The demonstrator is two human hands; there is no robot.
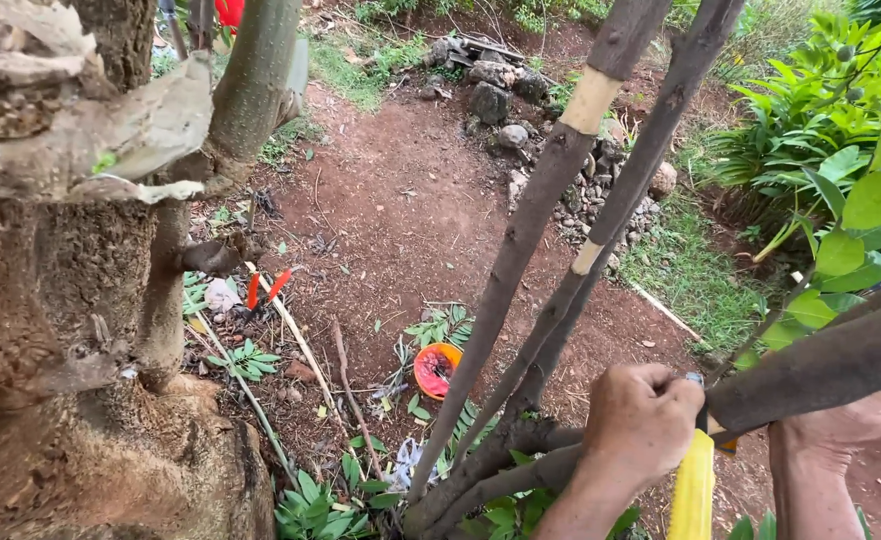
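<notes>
Your fingers on the left hand are curled tight into a fist around the top of a flat yellow strip, which hangs straight down from the fist toward the bottom edge of the view. That fist sits against the cut end of a thick dark-brown bark-covered branch that runs out to the right and slightly upward. Your right hand lies under that same branch, pressed to its underside; the branch hides its fingers, so you cannot tell how they are set. Just beyond your left hand, several slender dark-brown stems rise steeply from one base, two of them wrapped with pale tan bands. On the red-brown soil below lies a small orange bowl among green leaf cuttings, with a rough grey-brown trunk at your left.
</notes>
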